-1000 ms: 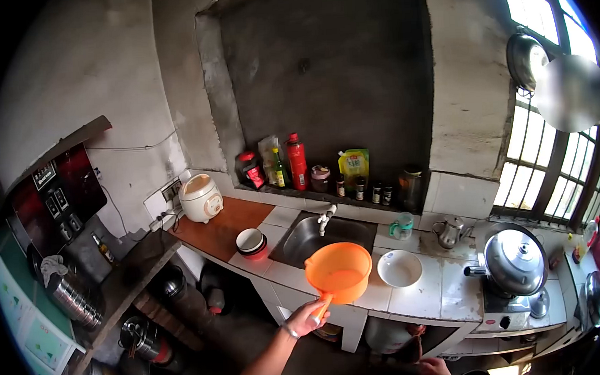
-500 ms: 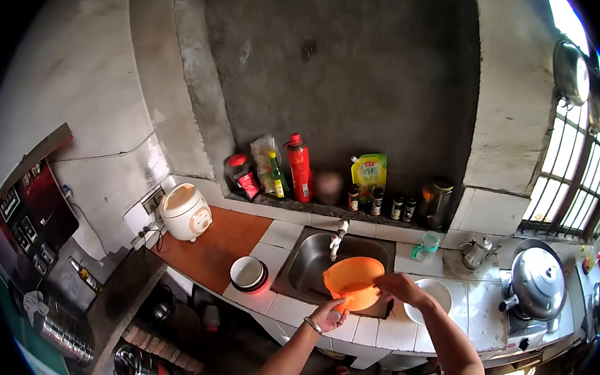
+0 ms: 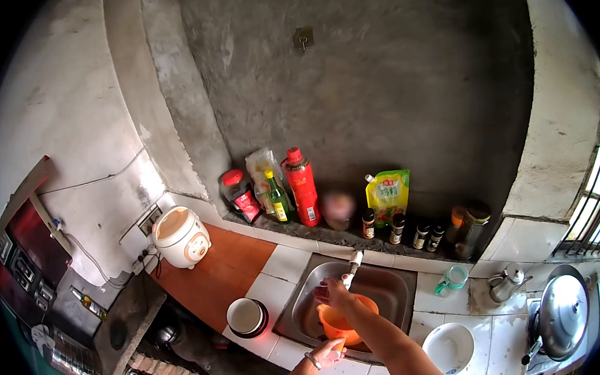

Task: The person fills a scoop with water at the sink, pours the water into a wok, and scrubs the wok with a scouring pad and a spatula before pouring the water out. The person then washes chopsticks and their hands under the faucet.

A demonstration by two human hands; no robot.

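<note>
An orange plastic bowl with a handle (image 3: 349, 314) is held low over the steel sink (image 3: 307, 304). My left hand (image 3: 327, 353) is closed around its handle at the near side. Reaching across the bowl, my right hand (image 3: 332, 293) is just left of the faucet (image 3: 350, 270), its fingers stretched out with nothing seen in them. Whether it touches the faucet I cannot tell. My right forearm covers part of the bowl, and its contents are hidden.
Stacked bowls (image 3: 247, 317) stand left of the sink, and a white bowl (image 3: 449, 349) to its right. A green cup (image 3: 451, 280), metal kettle (image 3: 507, 283) and lidded pot (image 3: 562, 317) are farther right. Bottles and jars line the ledge behind; a rice cooker (image 3: 181, 237) is at left.
My right hand has left the bowl's right rim and moved left, over beside the faucet. My left hand still grips the handle. The view has shifted.
</note>
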